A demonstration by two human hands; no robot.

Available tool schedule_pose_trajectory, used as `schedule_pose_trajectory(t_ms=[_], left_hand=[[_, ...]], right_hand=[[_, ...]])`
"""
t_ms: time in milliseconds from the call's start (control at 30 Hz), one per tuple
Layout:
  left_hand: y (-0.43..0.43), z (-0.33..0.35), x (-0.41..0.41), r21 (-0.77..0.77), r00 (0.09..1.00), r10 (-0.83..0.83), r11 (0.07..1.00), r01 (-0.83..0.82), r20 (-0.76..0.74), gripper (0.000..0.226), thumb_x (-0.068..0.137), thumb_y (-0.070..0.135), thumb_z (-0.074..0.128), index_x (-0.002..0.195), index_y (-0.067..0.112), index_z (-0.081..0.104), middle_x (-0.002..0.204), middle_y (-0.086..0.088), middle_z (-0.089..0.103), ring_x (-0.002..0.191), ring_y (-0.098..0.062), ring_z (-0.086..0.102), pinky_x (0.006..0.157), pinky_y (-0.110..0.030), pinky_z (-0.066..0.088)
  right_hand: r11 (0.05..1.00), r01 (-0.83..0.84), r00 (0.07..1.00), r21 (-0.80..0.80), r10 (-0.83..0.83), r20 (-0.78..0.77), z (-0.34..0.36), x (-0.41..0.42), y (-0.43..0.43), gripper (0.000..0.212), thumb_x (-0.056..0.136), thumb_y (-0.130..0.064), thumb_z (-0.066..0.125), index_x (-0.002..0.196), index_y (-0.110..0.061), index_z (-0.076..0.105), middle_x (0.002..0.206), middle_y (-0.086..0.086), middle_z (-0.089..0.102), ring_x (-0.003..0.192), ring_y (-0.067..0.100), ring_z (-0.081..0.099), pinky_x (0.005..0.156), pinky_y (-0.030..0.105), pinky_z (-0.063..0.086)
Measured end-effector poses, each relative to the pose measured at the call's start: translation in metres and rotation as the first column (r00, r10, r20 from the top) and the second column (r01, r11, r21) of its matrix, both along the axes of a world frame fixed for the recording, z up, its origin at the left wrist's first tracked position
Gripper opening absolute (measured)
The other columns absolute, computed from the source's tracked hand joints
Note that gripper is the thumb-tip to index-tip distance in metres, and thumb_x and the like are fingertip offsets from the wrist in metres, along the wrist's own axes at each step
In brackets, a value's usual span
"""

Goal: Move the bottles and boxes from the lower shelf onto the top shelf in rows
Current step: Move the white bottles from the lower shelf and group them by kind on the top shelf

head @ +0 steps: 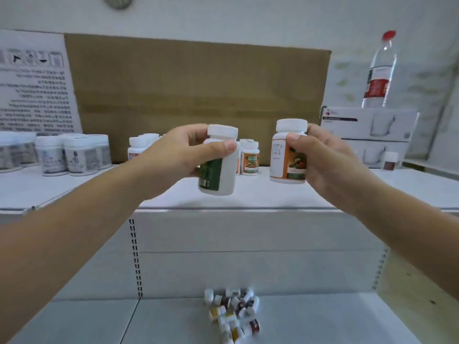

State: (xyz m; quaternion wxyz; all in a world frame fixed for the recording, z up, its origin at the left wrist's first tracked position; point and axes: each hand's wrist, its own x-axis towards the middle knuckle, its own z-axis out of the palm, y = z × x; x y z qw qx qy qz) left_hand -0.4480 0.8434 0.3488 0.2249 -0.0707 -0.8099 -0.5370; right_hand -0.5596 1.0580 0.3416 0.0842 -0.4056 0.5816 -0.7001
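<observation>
My left hand [183, 151] grips a white bottle with a green label [219, 167], tilted slightly above the top shelf [248, 194]. In my right hand [327, 157] is a white bottle with an orange label [285, 157], upright just over the shelf surface. Behind them several orange-labelled bottles [249, 157] stand in a row on the top shelf. A heap of small bottles [233, 312] lies on the lower shelf [323, 319].
Grey-labelled white bottles [72, 155] stand grouped at the top shelf's left. A cardboard sheet [198, 95] leans behind. White boxes [367, 135] are stacked at the right with a clear water bottle [378, 70] on top and a small brown bottle [390, 161] beside.
</observation>
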Motion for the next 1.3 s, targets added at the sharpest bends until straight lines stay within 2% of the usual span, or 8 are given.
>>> schedule_pose_trajectory(t_ms=[133,233,333,600,867,1033,1167,1300], left_hand=[[-0.013,0.021,-0.05,-0.218,0.987,0.14,0.968,-0.121,0.073,0.048,0.063,0.05,0.083,0.094,0.019,0.062,0.077,0.012,0.07,0.08,-0.006,0.069,0.066,-0.021,0.054],[-0.021,0.028,-0.087,-0.41,0.963,0.26,0.887,-0.212,0.065,0.043,0.069,0.05,0.08,0.091,0.02,0.059,0.072,0.013,0.064,0.062,0.003,0.061,0.052,-0.014,0.046],[-0.029,0.026,-0.116,-0.538,0.951,0.31,0.801,-0.261,0.001,0.054,0.056,0.064,0.077,0.085,0.023,0.057,0.075,0.011,0.06,0.06,0.001,0.053,0.054,-0.017,0.043],[-0.054,-0.011,-0.136,-0.457,0.969,0.246,0.86,-0.227,-0.018,0.052,0.056,0.064,0.071,0.087,0.026,0.055,0.071,0.017,0.058,0.063,-0.002,0.049,0.057,-0.016,0.042],[-0.065,-0.007,-0.124,-0.307,0.994,0.054,0.951,-0.023,0.094,0.043,0.068,0.027,0.075,0.106,0.018,0.057,0.094,0.005,0.068,0.081,-0.007,0.062,0.068,-0.019,0.051],[-0.064,-0.006,-0.123,-0.29,0.994,0.06,0.956,-0.032,0.088,0.045,0.065,0.033,0.076,0.105,0.022,0.06,0.092,0.004,0.066,0.08,-0.006,0.063,0.067,-0.017,0.05],[-0.059,-0.001,-0.115,-0.336,0.995,0.078,0.94,-0.054,0.058,0.038,0.066,0.023,0.08,0.1,0.02,0.064,0.091,-0.001,0.071,0.08,-0.012,0.065,0.068,-0.019,0.053],[-0.038,0.019,-0.105,-0.46,0.996,0.05,0.888,-0.014,0.067,0.04,0.059,0.042,0.08,0.095,0.029,0.066,0.093,-0.002,0.073,0.081,-0.019,0.069,0.071,-0.028,0.058]], right_hand=[[0.973,0.092,0.99,0.212,-0.066,-0.127,0.015,-0.06,-0.013,0.056,0.061,-0.035,0.08,0.108,-0.013,0.06,0.103,0.006,0.07,0.097,0.022,0.07,0.086,0.037,0.055],[0.916,0.153,0.954,0.371,-0.039,-0.298,0.017,-0.098,-0.032,0.049,0.068,-0.032,0.081,0.108,-0.02,0.056,0.103,0.007,0.07,0.092,0.017,0.069,0.079,0.033,0.059],[0.878,0.179,0.889,0.443,0.048,-0.456,0.009,-0.131,-0.048,0.044,0.073,-0.031,0.082,0.105,-0.033,0.052,0.101,0.014,0.068,0.082,0.019,0.066,0.08,0.04,0.059],[0.934,0.107,0.825,0.342,0.109,-0.554,-0.017,-0.162,-0.058,0.056,0.068,-0.01,0.082,0.112,-0.029,0.052,0.105,0.004,0.062,0.093,0.014,0.067,0.075,0.03,0.059],[0.94,0.157,0.771,0.304,0.076,-0.632,-0.024,-0.163,-0.061,0.057,0.076,-0.009,0.078,0.123,-0.027,0.051,0.11,0.002,0.061,0.096,0.011,0.067,0.079,0.03,0.059],[0.921,0.233,0.757,0.312,0.03,-0.652,-0.021,-0.157,-0.065,0.056,0.075,-0.016,0.081,0.119,-0.026,0.048,0.102,-0.002,0.062,0.087,0.011,0.067,0.075,0.032,0.059],[0.831,0.352,0.752,0.431,0.023,-0.658,-0.018,-0.154,-0.058,0.052,0.078,-0.034,0.077,0.116,-0.024,0.043,0.101,-0.009,0.059,0.085,0.009,0.064,0.077,0.031,0.056],[0.61,0.446,0.674,0.655,0.253,-0.694,-0.006,-0.158,-0.026,0.042,0.085,-0.045,0.064,0.121,-0.033,0.048,0.113,-0.016,0.054,0.103,0.002,0.056,0.09,0.028,0.051]])
